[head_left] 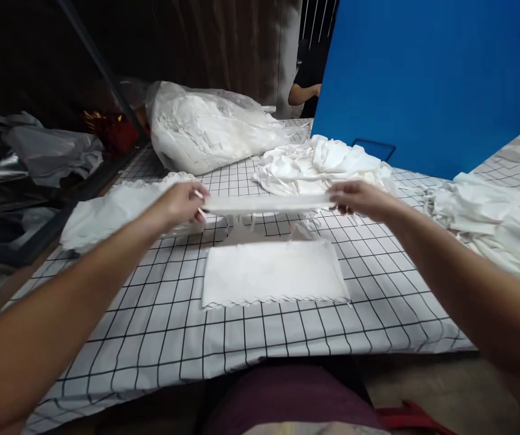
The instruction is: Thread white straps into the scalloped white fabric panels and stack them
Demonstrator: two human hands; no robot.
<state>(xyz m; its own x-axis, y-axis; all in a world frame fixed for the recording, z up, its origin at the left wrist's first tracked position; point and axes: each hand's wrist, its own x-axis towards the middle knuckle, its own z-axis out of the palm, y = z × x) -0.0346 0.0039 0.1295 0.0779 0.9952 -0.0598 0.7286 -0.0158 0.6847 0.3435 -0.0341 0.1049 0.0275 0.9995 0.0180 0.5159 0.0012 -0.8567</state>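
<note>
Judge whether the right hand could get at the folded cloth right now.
Probably yes: the folded cloth lies close by, with nothing visible on top. But the right hand grips one end of a white strip, so it would likely need to let go first.

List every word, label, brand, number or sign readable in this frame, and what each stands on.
There are none. No lettering shows on the motion-blurred white strip between left hand and right hand, the folded white cloth, the filled plastic bag or the blue panel.
</note>
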